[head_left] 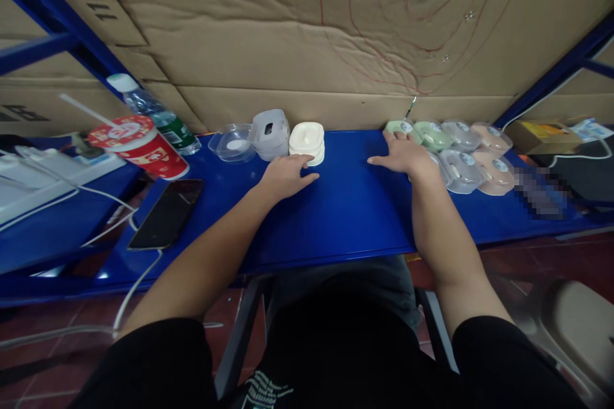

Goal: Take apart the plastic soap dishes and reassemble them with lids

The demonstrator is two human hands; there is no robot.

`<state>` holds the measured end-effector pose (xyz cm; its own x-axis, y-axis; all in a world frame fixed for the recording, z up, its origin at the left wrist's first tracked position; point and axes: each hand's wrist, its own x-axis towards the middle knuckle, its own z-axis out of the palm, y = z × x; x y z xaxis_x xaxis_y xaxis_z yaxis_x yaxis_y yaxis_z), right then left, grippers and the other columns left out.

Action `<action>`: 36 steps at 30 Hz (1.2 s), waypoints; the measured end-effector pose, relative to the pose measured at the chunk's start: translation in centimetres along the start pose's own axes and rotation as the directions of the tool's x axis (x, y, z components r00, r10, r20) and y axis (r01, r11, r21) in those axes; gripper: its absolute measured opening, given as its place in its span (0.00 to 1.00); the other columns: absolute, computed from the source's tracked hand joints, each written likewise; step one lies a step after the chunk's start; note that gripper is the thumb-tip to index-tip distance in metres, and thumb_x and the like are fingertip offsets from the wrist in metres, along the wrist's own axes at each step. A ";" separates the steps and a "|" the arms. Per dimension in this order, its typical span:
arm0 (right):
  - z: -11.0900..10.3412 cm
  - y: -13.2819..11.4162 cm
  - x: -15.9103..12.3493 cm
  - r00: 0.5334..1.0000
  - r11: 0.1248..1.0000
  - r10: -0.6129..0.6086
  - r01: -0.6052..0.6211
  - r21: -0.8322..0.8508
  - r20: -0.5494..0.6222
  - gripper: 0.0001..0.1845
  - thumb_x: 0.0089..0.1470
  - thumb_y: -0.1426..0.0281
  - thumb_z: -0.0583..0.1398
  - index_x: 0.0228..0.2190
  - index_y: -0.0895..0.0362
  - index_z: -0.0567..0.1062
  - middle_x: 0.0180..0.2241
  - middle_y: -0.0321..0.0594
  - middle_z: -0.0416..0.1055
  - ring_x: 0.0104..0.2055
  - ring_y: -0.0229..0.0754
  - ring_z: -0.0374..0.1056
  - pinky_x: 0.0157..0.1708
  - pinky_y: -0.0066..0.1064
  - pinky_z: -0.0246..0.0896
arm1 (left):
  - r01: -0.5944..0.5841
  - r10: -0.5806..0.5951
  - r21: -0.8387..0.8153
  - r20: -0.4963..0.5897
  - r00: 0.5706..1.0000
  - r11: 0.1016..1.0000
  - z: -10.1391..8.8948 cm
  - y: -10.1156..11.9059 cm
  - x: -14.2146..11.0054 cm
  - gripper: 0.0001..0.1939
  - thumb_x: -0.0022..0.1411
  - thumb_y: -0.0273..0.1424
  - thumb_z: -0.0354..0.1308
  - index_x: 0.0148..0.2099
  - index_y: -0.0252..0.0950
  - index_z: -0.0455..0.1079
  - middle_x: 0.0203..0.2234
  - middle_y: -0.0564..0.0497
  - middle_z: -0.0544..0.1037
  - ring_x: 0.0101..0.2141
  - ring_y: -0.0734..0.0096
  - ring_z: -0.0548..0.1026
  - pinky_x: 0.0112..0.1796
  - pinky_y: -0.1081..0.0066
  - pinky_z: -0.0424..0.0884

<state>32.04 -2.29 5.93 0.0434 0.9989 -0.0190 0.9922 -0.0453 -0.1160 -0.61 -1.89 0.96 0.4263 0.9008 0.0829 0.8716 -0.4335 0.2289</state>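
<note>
My left hand (288, 176) reaches to the front of a short stack of cream, rounded-square pieces (307, 138), its fingers stretched out and the thumb apart. Left of that stack stand grey nested pieces (270, 134) with a dark slot, then clear plastic lids or shells (235, 142). My right hand (403, 152) is spread, with its fingertips at a green lidded container (405, 130) in the back row. Beside it are another green container (433, 135), grey ones (461, 169) and pinkish ones (494, 171), in two rows. Part of the front row is hidden behind my right hand and wrist.
On the left are a red paper cup (153, 150) with a straw, a water bottle (165, 121) and a black phone (167, 214) with a white cable. A cardboard box (542, 136) sits at the right. Cardboard (268, 32) walls the back of the blue table (345, 217).
</note>
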 end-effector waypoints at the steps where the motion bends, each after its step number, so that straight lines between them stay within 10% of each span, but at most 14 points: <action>1: 0.1 0.1 0.1 0.999 1.000 0.021 -0.021 -0.002 0.029 0.60 0.55 0.38 0.67 0.76 0.54 0.59 0.77 0.63 0.54 0.77 0.84 0.49 0.66 0.81 0.55 | -0.005 0.005 -0.001 0.013 1.000 1.000 0.0 0.0 0.0 0.31 0.72 0.46 0.61 0.72 0.39 0.70 0.55 0.44 0.84 0.54 0.49 0.82 0.52 0.57 0.74; 6: 0.0 -2.7 -1.3 0.998 1.000 -0.016 0.014 0.023 0.065 0.61 0.56 0.40 0.68 0.78 0.55 0.56 0.80 0.58 0.48 0.80 0.82 0.42 0.71 0.74 0.54 | -0.048 0.047 0.016 0.026 0.999 0.999 0.1 -0.2 0.0 0.33 0.72 0.46 0.60 0.73 0.38 0.68 0.59 0.44 0.83 0.56 0.48 0.81 0.52 0.57 0.74; 13: 0.1 -6.1 -3.2 0.894 0.874 -0.428 0.447 0.192 -0.137 0.55 0.62 0.48 0.66 0.79 0.52 0.51 0.80 0.49 0.50 0.82 0.65 0.46 0.76 0.66 0.47 | -0.061 0.063 -0.035 0.031 0.998 0.997 0.0 -0.3 -0.1 0.32 0.72 0.45 0.61 0.72 0.38 0.69 0.57 0.43 0.83 0.50 0.53 0.82 0.52 0.57 0.74; 18: 0.8 -3.7 -1.4 0.955 0.952 -0.296 0.297 0.070 -0.028 0.59 0.54 0.47 0.72 0.77 0.51 0.56 0.80 0.54 0.50 0.81 0.75 0.42 0.74 0.77 0.41 | -0.065 0.068 -0.066 0.043 0.997 0.996 -0.1 -0.2 -0.2 0.34 0.71 0.47 0.61 0.73 0.38 0.69 0.57 0.42 0.83 0.48 0.52 0.82 0.52 0.55 0.75; 23: 1.8 -2.1 0.2 0.940 0.934 -0.338 0.329 0.140 0.045 0.57 0.52 0.55 0.74 0.76 0.53 0.59 0.75 0.57 0.59 0.73 0.67 0.64 0.69 0.57 0.65 | -0.059 0.056 -0.103 -0.031 0.998 0.993 -0.1 -0.2 -0.3 0.32 0.70 0.45 0.63 0.72 0.39 0.70 0.56 0.41 0.83 0.48 0.52 0.82 0.53 0.54 0.76; 31: 1.2 -3.6 -0.5 0.827 0.778 -0.471 0.553 0.298 -0.307 0.43 0.52 0.50 0.72 0.66 0.51 0.75 0.69 0.51 0.69 0.71 0.63 0.65 0.69 0.58 0.62 | -0.183 0.125 -0.211 -0.264 0.956 0.960 -0.8 0.4 -1.2 0.38 0.68 0.40 0.66 0.77 0.43 0.62 0.69 0.40 0.69 0.47 0.60 0.80 0.52 0.59 0.78; 36: 1.4 -4.9 -1.3 0.836 0.758 -0.303 0.502 0.416 -0.457 0.33 0.66 0.42 0.58 0.56 0.54 0.80 0.50 0.48 0.83 0.52 0.56 0.79 0.56 0.49 0.73 | -0.227 0.141 -0.158 -0.424 0.894 0.961 -1.4 0.7 -1.4 0.19 0.71 0.40 0.60 0.60 0.40 0.78 0.52 0.45 0.82 0.40 0.64 0.80 0.49 0.61 0.78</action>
<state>26.98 -3.40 5.09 -0.2109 0.8554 0.4731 0.7254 0.4613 -0.5109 -0.91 -3.48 2.35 0.4019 0.7551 0.5179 0.7023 -0.6172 0.3548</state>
